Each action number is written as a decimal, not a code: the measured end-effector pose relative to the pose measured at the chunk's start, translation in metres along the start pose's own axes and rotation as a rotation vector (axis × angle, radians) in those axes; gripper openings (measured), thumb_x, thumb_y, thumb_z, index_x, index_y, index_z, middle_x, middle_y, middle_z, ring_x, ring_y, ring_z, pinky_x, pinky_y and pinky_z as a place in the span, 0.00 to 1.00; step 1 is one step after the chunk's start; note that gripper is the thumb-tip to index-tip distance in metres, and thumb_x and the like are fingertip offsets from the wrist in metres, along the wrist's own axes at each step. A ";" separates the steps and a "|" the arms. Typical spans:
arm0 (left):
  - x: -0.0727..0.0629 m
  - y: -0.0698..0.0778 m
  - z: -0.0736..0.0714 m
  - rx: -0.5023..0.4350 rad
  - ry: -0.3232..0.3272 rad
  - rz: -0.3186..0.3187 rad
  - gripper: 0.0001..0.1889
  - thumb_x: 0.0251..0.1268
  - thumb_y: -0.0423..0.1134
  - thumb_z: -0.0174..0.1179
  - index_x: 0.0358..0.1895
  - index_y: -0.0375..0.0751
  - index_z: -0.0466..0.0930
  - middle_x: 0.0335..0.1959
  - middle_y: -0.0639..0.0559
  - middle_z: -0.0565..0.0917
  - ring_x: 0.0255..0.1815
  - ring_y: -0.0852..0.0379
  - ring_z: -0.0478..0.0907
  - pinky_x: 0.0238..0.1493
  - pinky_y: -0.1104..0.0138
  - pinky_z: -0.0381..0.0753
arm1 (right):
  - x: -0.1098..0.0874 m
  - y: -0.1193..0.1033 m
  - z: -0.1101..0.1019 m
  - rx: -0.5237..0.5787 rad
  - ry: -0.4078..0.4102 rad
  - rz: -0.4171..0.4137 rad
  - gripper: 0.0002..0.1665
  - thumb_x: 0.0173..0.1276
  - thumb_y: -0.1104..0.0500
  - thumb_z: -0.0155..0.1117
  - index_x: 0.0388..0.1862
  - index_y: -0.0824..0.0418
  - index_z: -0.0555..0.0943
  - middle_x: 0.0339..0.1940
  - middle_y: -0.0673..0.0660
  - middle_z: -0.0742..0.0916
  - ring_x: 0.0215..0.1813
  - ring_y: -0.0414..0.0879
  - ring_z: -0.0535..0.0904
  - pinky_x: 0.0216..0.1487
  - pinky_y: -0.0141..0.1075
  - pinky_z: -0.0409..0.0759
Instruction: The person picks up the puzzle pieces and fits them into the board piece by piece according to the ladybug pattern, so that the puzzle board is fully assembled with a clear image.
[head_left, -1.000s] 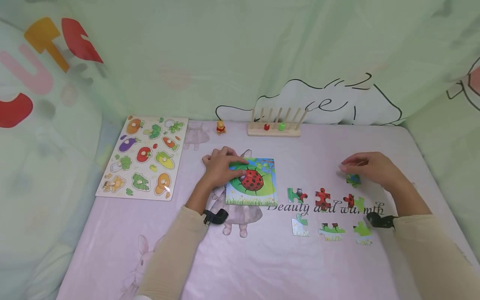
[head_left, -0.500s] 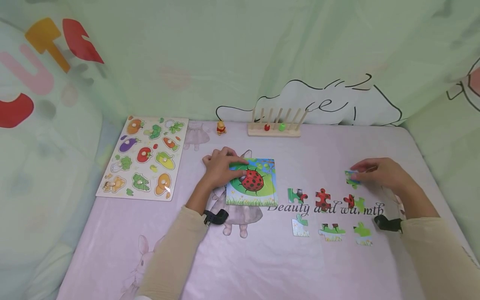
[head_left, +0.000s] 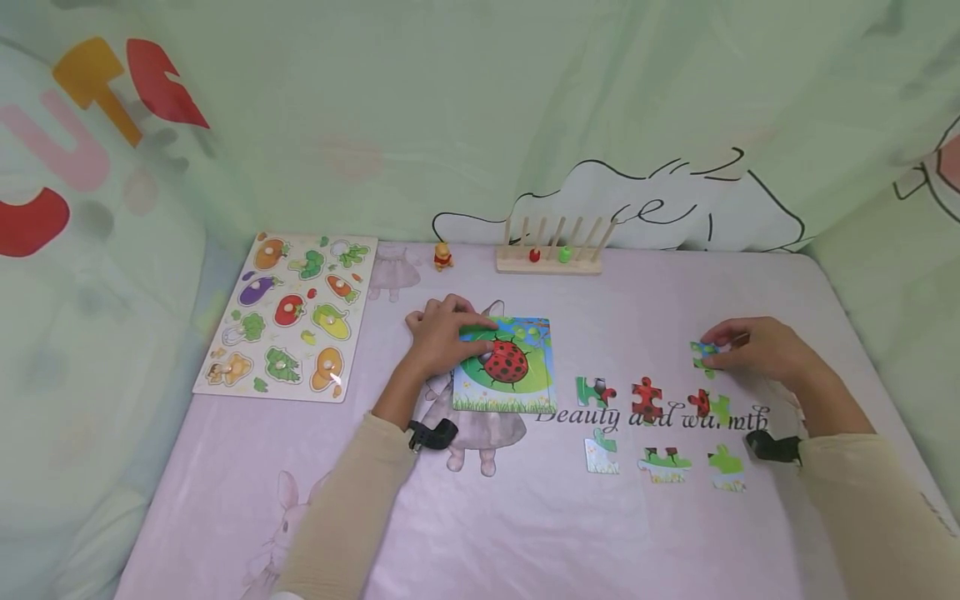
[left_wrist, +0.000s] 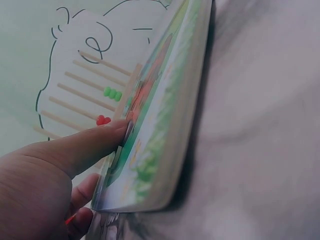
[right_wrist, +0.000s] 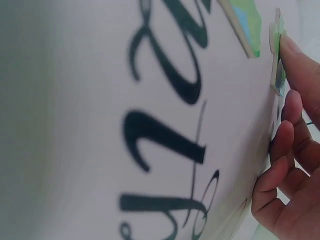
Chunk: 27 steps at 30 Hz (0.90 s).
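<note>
In the head view a square ladybug puzzle [head_left: 517, 387] lies flat near the middle of the table. My left hand [head_left: 442, 333] holds its upper left side; in the left wrist view the thumb [left_wrist: 100, 140] presses on the picture and curled fingers sit at the edge. To the right, my right hand [head_left: 761, 354] pinches a blue-green jigsaw piece [head_left: 699, 354] between thumb and fingers. That piece [right_wrist: 278, 62] stands tilted on edge in the right wrist view. Loose jigsaw pieces lie in two rows nearby, among them a red ladybug-body piece [head_left: 647, 398] and a green-and-white piece [head_left: 725, 468].
A board of vegetable knob pieces [head_left: 288, 308] lies at the left. A small bear figure [head_left: 442, 256] and a wooden peg rack [head_left: 549, 265] with red and green beads stand at the back, before the green curtain [head_left: 375, 125]. Pink printed cloth [head_left: 525, 533] covers the table.
My right hand has shifted slightly right and down, and now pinches the blue-green jigsaw piece it hovered over. The piece has tilted a little. My left hand and the ladybug puzzle stay in place.
</note>
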<state>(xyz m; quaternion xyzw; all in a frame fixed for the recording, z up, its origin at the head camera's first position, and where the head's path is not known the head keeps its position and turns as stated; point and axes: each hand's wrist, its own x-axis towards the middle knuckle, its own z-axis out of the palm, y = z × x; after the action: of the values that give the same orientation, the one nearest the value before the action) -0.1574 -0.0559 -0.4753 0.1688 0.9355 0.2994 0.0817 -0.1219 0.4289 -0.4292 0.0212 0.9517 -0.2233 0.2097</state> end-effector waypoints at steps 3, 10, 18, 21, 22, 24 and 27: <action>0.000 -0.001 0.000 -0.001 0.002 0.001 0.18 0.61 0.60 0.70 0.54 0.69 0.88 0.58 0.54 0.76 0.57 0.46 0.66 0.59 0.40 0.52 | 0.002 0.001 0.000 -0.006 -0.002 -0.010 0.32 0.60 0.43 0.79 0.54 0.65 0.83 0.45 0.60 0.81 0.47 0.53 0.73 0.42 0.37 0.70; 0.001 -0.002 0.001 -0.002 0.004 0.008 0.18 0.61 0.60 0.69 0.54 0.69 0.87 0.58 0.54 0.76 0.56 0.46 0.66 0.59 0.40 0.52 | 0.002 -0.001 -0.001 0.025 -0.022 -0.015 0.29 0.62 0.45 0.77 0.52 0.64 0.82 0.45 0.60 0.82 0.46 0.52 0.74 0.39 0.35 0.73; 0.001 -0.002 0.002 -0.004 0.006 0.010 0.18 0.61 0.61 0.70 0.54 0.69 0.88 0.58 0.54 0.76 0.56 0.47 0.66 0.59 0.41 0.52 | -0.001 -0.009 -0.004 0.083 0.001 -0.028 0.27 0.67 0.40 0.72 0.51 0.59 0.80 0.46 0.57 0.82 0.45 0.46 0.73 0.41 0.31 0.73; 0.001 -0.002 0.002 -0.004 0.006 0.009 0.18 0.61 0.61 0.70 0.54 0.69 0.88 0.58 0.54 0.76 0.56 0.47 0.66 0.59 0.41 0.52 | 0.001 -0.015 -0.003 0.088 0.011 -0.027 0.27 0.68 0.40 0.70 0.53 0.58 0.81 0.47 0.57 0.82 0.45 0.44 0.74 0.40 0.31 0.75; 0.001 -0.002 0.002 -0.003 0.006 0.010 0.17 0.61 0.61 0.70 0.54 0.69 0.88 0.58 0.54 0.76 0.56 0.47 0.66 0.59 0.41 0.52 | 0.002 -0.017 -0.003 0.094 0.011 -0.029 0.27 0.69 0.40 0.69 0.53 0.58 0.81 0.48 0.57 0.82 0.44 0.44 0.75 0.40 0.31 0.76; 0.001 -0.003 0.002 -0.004 0.008 0.011 0.17 0.61 0.60 0.69 0.54 0.69 0.88 0.57 0.54 0.76 0.56 0.47 0.66 0.59 0.41 0.52 | 0.003 -0.022 -0.002 0.118 0.013 -0.033 0.26 0.70 0.40 0.68 0.53 0.58 0.81 0.48 0.57 0.82 0.44 0.43 0.76 0.41 0.31 0.77; 0.002 -0.003 0.003 -0.005 0.012 0.014 0.17 0.61 0.60 0.70 0.54 0.69 0.88 0.57 0.54 0.76 0.56 0.46 0.66 0.59 0.40 0.52 | 0.005 -0.032 0.000 0.150 0.014 -0.035 0.26 0.69 0.39 0.68 0.53 0.57 0.82 0.48 0.56 0.82 0.44 0.44 0.77 0.42 0.31 0.78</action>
<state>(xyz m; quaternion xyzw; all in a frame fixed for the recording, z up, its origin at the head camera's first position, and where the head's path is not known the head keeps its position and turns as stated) -0.1590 -0.0563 -0.4795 0.1732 0.9341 0.3031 0.0745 -0.1304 0.3994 -0.4178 0.0218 0.9340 -0.2975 0.1968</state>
